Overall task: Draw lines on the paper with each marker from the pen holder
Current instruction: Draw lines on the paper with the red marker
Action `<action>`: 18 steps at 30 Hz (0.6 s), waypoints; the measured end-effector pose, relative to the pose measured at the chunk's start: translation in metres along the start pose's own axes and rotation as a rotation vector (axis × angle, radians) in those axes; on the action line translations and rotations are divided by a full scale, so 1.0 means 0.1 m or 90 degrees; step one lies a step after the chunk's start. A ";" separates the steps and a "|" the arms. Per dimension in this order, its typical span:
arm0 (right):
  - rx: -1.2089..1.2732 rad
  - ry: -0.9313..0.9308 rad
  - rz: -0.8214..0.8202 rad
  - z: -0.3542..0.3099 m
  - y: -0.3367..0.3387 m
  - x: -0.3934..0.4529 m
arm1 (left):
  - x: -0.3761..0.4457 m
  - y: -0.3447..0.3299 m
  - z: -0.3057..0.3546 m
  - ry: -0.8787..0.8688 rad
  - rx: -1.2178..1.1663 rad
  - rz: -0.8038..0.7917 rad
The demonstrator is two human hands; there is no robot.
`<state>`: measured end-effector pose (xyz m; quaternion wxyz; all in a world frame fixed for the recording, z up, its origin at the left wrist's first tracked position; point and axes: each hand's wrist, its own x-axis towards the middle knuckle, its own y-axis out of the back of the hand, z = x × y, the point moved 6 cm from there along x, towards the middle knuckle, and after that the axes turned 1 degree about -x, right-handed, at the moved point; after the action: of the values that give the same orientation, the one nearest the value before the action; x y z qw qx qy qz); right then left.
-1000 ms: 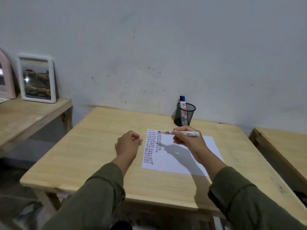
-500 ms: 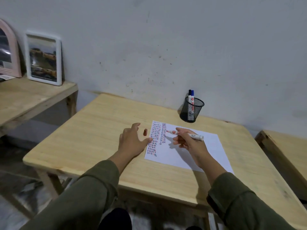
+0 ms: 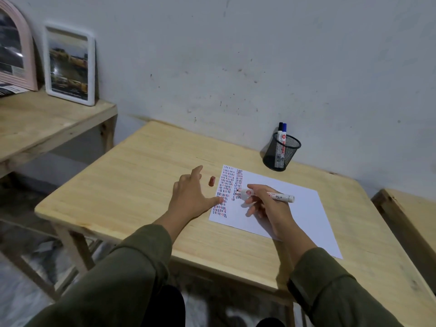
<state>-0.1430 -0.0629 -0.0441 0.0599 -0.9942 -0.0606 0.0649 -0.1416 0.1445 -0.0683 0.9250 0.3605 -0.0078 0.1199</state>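
A white sheet of paper (image 3: 295,208) lies on the wooden table (image 3: 146,175), its left part filled with columns of short red, blue and black dashes. My right hand (image 3: 266,204) holds a white uncapped marker (image 3: 280,197) with its tip at the second column of dashes. My left hand (image 3: 191,197) rests open on the table, its thumb on the paper's left edge. A red marker cap (image 3: 211,181) lies on the table just beyond the left hand. A black mesh pen holder (image 3: 282,152) stands behind the paper with two capped markers (image 3: 282,133) in it.
The table stands against a grey wall. A second wooden table (image 3: 47,123) at the left carries a white picture frame (image 3: 69,64) and a pink arched frame (image 3: 14,48). Another wooden surface (image 3: 410,215) sits at the right edge.
My left hand opened, set the red cap down on the table and now lies flat by the paper. My right hand lowered the marker tip to the paper. The view tilted down.
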 end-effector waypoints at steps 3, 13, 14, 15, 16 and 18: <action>-0.006 -0.001 0.000 0.04 0.03 0.02 | 0.00 -0.01 -0.01 0.000 0.002 -0.001; -0.044 0.003 0.006 0.08 0.05 0.02 | 0.00 -0.01 -0.02 0.002 0.001 0.004; -0.042 0.004 0.003 0.08 0.05 0.02 | 0.00 -0.01 -0.02 0.001 0.001 0.004; -0.040 0.006 -0.001 0.07 0.04 0.01 | 0.00 -0.01 -0.02 0.000 0.000 0.003; -0.035 0.008 -0.005 0.07 0.03 0.01 | 0.00 -0.01 -0.02 0.000 -0.002 0.002; -0.024 0.011 -0.015 0.05 0.01 0.00 | 0.00 -0.01 -0.02 -0.001 -0.004 0.002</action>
<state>-0.1436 -0.0632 -0.0495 0.0426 -0.9949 -0.0730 0.0543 -0.1417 0.1451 -0.0699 0.9258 0.3579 -0.0091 0.1212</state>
